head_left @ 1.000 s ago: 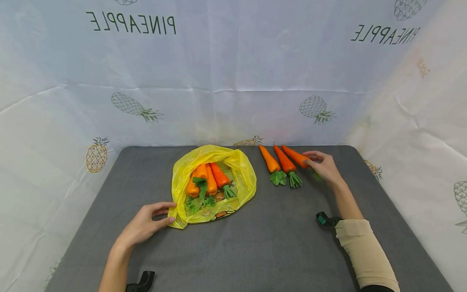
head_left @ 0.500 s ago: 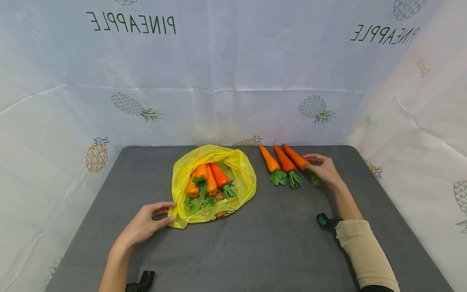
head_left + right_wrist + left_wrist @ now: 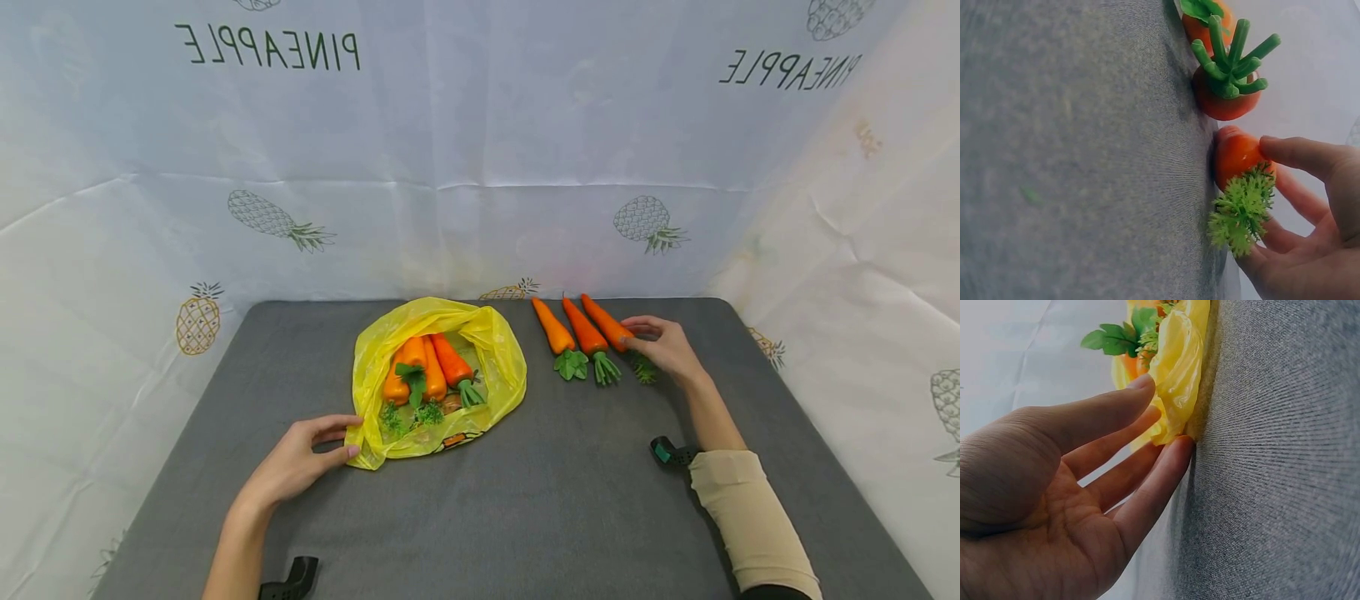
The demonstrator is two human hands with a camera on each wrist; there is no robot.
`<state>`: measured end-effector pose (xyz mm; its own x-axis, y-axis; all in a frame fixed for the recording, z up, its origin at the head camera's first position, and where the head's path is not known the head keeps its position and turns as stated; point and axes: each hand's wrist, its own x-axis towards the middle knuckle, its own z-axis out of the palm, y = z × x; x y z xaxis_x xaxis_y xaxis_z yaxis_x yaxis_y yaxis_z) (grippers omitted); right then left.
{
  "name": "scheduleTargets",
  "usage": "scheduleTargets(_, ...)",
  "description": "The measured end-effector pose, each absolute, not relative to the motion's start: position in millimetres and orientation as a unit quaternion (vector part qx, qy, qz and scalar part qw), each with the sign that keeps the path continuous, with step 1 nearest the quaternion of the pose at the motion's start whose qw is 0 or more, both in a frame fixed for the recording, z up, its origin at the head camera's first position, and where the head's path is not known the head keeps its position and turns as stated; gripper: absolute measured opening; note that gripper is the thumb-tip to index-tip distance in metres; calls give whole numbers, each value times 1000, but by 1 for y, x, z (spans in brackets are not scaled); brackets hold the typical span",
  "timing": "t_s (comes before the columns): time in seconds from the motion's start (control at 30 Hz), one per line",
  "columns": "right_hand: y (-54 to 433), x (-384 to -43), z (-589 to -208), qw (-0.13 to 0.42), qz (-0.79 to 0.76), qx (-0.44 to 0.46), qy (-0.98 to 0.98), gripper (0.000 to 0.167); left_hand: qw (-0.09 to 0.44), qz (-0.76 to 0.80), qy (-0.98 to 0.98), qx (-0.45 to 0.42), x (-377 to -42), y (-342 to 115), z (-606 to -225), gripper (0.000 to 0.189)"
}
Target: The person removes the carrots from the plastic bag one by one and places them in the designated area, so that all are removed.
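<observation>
My left hand [image 3: 300,458] holds the near left corner of a yellow plastic bag [image 3: 510,367], thumb on one side and fingers on the other. The bag lies with its mouth spread, and several orange carrots [image 3: 435,371] with green tops show inside. At the back right, my right hand [image 3: 667,346] grips the thick end of an orange carrot [image 3: 603,321], the rightmost of three laid side by side. In the right wrist view the thumb presses this carrot [image 3: 1238,153] above its feathery green top [image 3: 1244,209], and the other fingers are partly hidden behind it.
Left of the held carrot lie a red-orange carrot [image 3: 585,329] with stubby green stems and a lighter carrot [image 3: 553,327] with flat leaves. A grey cloth-covered table [image 3: 480,525] bears everything. White pineapple-print curtain [image 3: 480,242] stands behind and at both sides.
The rightmost carrot has turned slightly, closer in line with its neighbours, and its green top shows more. My right hand shifted a little with it. Left hand and bag have stayed put.
</observation>
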<state>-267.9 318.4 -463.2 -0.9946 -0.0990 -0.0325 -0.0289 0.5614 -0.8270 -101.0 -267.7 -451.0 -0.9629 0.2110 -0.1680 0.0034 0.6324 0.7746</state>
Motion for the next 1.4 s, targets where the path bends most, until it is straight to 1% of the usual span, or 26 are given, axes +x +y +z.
scheduleTargets(0.47,318,-271,-464,-14,-457,-31,889,49,122,423,896,59,-101,-267,-451,47)
scheduleTargets(0.87,300,-261,-439,-36,-456,-47,888,55,122,425,895,55,-100,-267,-450,47)
scheduleTargets(1.17,279,-254,-418,-42,-455,-72,886,51,127,426,894,54,-100,-267,-451,47)
scheduleTargets(1.4,263,-251,-404,-53,-464,-112,877,42,128,426,894,53,-100,-267,-451,47)
